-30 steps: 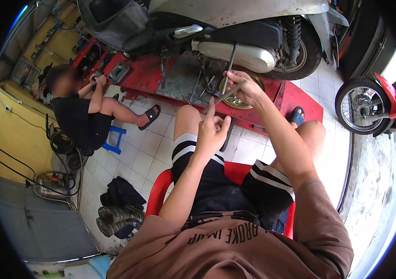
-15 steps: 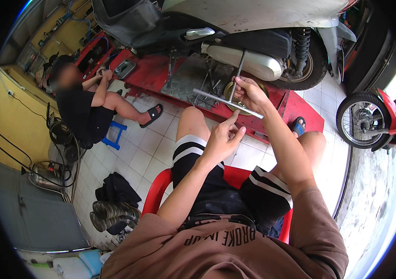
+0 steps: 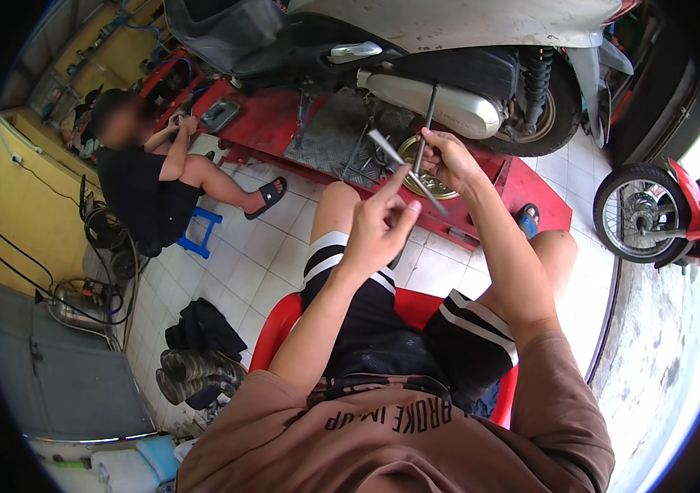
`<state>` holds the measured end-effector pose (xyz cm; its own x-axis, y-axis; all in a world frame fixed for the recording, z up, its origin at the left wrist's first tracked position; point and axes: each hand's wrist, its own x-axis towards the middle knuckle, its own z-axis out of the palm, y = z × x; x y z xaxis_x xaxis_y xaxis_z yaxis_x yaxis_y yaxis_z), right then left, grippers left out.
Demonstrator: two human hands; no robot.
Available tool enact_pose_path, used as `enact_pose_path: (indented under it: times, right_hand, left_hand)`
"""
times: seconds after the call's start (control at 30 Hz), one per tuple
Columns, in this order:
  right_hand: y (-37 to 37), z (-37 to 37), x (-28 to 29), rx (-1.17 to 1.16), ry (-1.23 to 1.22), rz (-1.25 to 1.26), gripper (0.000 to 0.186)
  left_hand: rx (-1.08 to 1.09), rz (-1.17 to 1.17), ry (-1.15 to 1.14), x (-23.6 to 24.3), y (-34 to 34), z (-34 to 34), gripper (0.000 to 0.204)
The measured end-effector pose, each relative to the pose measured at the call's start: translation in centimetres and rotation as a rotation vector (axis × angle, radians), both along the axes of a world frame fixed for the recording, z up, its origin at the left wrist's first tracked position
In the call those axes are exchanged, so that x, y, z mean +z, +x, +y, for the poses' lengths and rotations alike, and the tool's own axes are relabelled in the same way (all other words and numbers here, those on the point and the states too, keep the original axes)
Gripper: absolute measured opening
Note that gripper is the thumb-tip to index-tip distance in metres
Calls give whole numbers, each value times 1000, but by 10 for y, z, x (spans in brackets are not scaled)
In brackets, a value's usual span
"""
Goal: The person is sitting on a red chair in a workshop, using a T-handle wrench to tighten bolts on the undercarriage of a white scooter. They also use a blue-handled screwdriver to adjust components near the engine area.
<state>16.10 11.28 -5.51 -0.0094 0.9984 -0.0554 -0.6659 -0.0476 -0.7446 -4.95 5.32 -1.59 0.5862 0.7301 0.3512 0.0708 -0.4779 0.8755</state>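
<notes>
R hand grips slim metal T-wrench; L hand free, half-curled, index ext'd.

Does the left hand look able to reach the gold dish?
Probably: the gold dish shows just beyond the left hand, though the T-handled tool and right hand partly cover it.

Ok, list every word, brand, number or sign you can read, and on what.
Brown shirt: large black lettering, upside down here; I won't copy it.
Silver engine cover: faint lettering, too small to read.
Co-worker's black sandal: pale mark, too small to read.
T-shaped tool in right hand: no lettering visible.
</notes>
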Motion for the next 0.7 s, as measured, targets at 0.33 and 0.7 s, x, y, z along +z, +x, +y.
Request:
enact_pose_path:
  times: [0.33, 0.7]
  right_hand:
    - [26, -33, 28, 248, -318, -582, 20]
    - [61, -56, 37, 295, -407, -1181, 23]
  left_hand:
    - [268, -137, -134, -21, 20, 141, 18]
    - [263, 25, -71, -63, 191, 243, 43]
